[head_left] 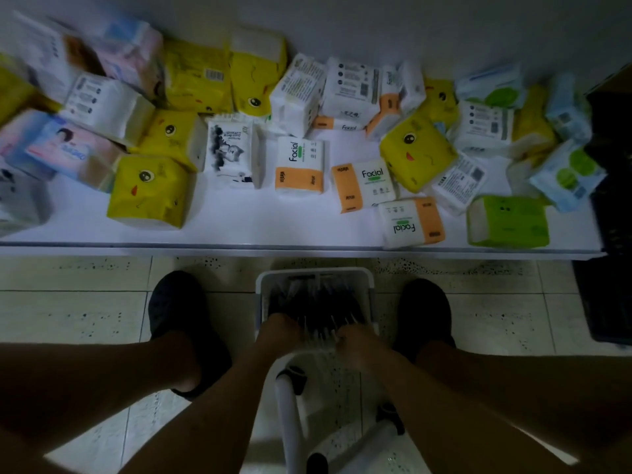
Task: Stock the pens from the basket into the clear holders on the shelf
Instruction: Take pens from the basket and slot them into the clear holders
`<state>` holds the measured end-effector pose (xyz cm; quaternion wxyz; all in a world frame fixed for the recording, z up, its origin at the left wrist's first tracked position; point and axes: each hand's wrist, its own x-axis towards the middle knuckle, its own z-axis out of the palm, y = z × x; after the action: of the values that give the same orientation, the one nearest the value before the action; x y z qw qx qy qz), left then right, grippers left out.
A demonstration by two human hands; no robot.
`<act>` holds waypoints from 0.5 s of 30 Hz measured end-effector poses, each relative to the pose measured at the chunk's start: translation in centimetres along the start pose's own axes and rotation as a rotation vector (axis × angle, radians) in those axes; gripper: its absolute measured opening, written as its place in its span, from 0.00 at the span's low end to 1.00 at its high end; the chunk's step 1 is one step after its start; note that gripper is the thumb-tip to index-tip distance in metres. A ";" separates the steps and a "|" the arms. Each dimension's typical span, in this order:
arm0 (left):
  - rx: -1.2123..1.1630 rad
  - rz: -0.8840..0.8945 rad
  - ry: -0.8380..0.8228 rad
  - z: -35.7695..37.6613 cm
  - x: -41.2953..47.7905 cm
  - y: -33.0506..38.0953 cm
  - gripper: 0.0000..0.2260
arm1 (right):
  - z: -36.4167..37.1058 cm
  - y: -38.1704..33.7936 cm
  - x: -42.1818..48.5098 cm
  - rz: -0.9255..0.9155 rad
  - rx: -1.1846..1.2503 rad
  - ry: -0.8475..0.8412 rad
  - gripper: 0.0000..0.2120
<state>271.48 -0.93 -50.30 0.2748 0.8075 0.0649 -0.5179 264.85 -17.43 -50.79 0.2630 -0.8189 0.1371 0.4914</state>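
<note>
Early: basket (314,272) on floor (85,313), full of pens (318,302); left hand (278,328) and right hand (355,340) among them, grip not discernible; no holders in view; stocking seemingly all ahead.

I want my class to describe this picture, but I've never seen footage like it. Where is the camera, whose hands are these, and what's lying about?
The camera sits on a person's head, looking down, so the arms are their own. Their left hand and right hand reach among dark pens in a white basket on the floor between their shoes. Whether either grips pens is too dark to tell. Ahead, a white shelf carries scattered tissue packs. No clear holders show.
</note>
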 end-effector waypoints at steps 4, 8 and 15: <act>-0.085 0.014 0.037 -0.1 -0.8 0.3 0.05 | 1.2 0.4 1.1 0.030 0.078 -0.020 0.15; -0.168 0.024 0.011 -0.4 -1.7 0.6 0.10 | 1.2 0.8 1.5 0.039 0.116 -0.022 0.14; -0.387 -0.129 -0.218 -1.0 -3.7 1.1 0.08 | 1.7 0.2 0.8 -0.022 0.001 0.053 0.16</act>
<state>271.02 -0.69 -46.32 0.3961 0.6731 0.1846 -0.5966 263.93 -16.56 -52.22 0.2649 -0.8330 0.1351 0.4666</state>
